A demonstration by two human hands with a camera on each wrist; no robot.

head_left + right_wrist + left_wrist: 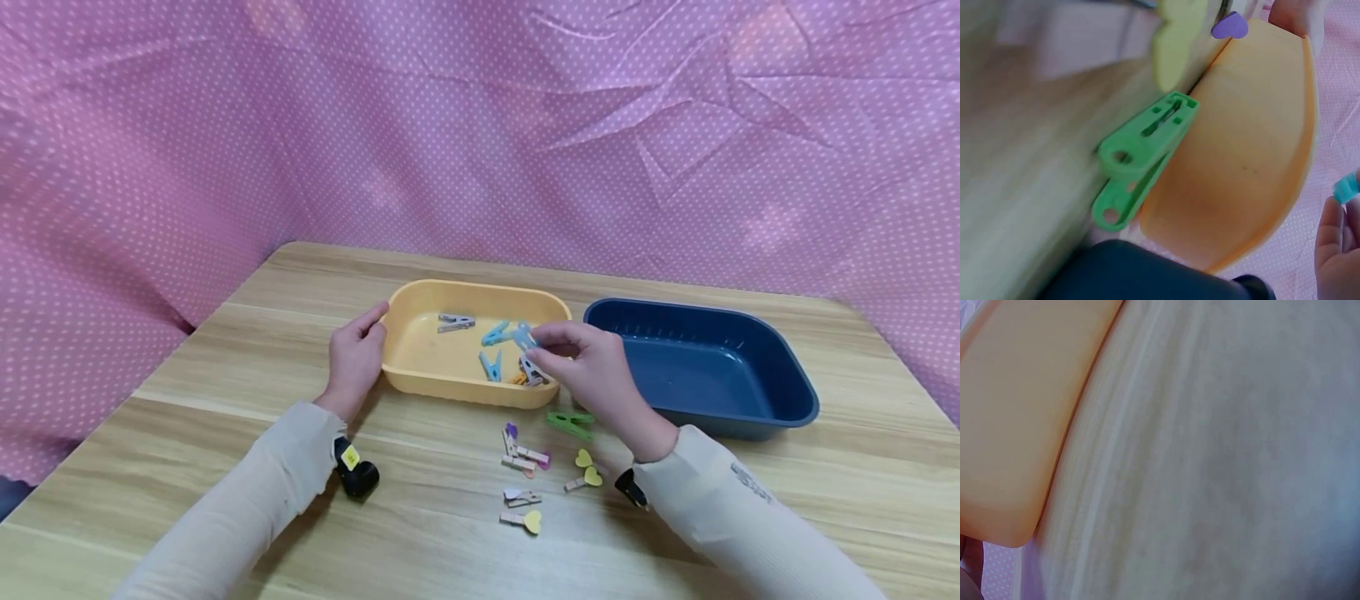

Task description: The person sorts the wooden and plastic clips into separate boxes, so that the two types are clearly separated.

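My left hand (356,354) grips the left end of a yellow plastic tub (450,388), thumb at the rim. Over the tub's right side, my right hand (592,367) pinches a blue clothespin (522,336) between thumb and fingertips; its tip shows as turquoise in the right wrist view. Inside the tub lie two blue clothespins, one of them (491,365) near the front wall, a grey clothespin (456,322) toward the back, and a small cluster of grey and orange ones (531,372) at the front right. A green clothespin (1147,150) lies on the table just before the tub.
A dark blue tub (705,367) stands to the right, with no clothespins showing in it. Several small wooden pegs with yellow hearts (532,522), purple hearts (1230,26) and other tops lie on the table in front. A pink dotted curtain (480,150) hangs behind the table.
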